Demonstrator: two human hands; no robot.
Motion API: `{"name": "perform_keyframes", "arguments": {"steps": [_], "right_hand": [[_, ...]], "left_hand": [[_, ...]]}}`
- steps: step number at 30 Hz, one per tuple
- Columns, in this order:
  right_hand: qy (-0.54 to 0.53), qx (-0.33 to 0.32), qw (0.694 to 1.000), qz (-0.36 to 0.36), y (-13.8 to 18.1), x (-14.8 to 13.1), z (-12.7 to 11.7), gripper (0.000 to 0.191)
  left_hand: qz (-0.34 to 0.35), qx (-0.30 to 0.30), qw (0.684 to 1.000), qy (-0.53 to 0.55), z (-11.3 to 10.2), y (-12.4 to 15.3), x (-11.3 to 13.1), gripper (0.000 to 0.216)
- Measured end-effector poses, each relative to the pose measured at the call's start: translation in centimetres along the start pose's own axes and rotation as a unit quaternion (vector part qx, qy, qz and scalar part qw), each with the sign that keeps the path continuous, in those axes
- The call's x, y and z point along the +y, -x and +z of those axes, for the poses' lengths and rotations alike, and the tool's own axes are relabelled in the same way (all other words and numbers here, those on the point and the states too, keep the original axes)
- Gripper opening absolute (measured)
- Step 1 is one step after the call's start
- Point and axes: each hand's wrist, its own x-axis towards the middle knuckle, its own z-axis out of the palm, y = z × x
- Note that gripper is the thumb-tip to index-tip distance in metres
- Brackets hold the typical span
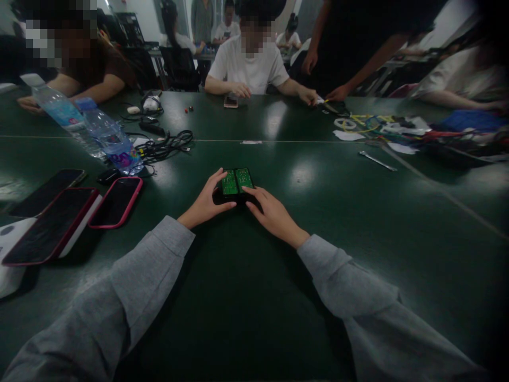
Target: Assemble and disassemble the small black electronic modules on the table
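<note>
Two small green circuit boards (236, 181) lie side by side on a black base on the dark green table (246, 297). My left hand (207, 201) grips the left side of this block, thumb along its edge. My right hand (270, 212) holds its right side, fingers curled against the base. Both arms wear grey sleeves.
Several phones in red cases (115, 201) lie at the left, with water bottles (107, 138) and black cables (167, 146) behind them. A metal tool (377, 161) and a pile of wires and paper (397, 130) sit at the right. Other people sit and lean across the far side.
</note>
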Motion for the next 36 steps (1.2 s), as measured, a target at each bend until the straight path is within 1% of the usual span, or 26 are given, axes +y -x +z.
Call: {"name": "perform_keyframes", "arguments": {"steps": [7,16,19,22,27,31,33,36], "right_hand": [[0.015,0.021,1.0,0.005,-0.04,-0.15,0.0,0.045],[0.001,0.069,0.998,0.008,-0.4,0.13,0.12,0.039],[0.004,0.079,0.997,0.014,-0.58,0.06,0.19,0.042],[0.009,0.072,0.997,0.018,-0.75,-0.14,0.27,0.045],[0.013,0.059,0.997,0.038,-0.86,-0.43,0.24,0.038],[0.013,0.073,0.996,0.045,-0.88,-0.38,0.28,0.033],[0.014,0.088,0.994,0.063,-0.85,-0.25,0.24,0.032],[0.035,0.125,0.984,0.124,-0.69,0.29,0.0,0.033]], "left_hand": [[0.019,0.006,1.0,-0.007,0.05,-0.01,-0.24,0.083],[0.022,0.024,0.999,-0.04,0.16,-0.14,-0.45,0.083],[0.021,0.025,0.999,-0.041,0.19,-0.2,-0.43,0.083],[0.017,0.025,0.999,-0.04,0.15,-0.2,-0.21,0.083],[0.007,0.02,0.999,-0.045,0.04,-0.17,0.03,0.082],[0.007,0.021,0.999,-0.045,0.03,-0.17,-0.11,0.082],[0.005,0.021,0.999,-0.044,0.03,-0.15,-0.19,0.082],[-0.009,0.013,0.999,-0.047,-0.02,-0.09,-0.22,0.083]]}}
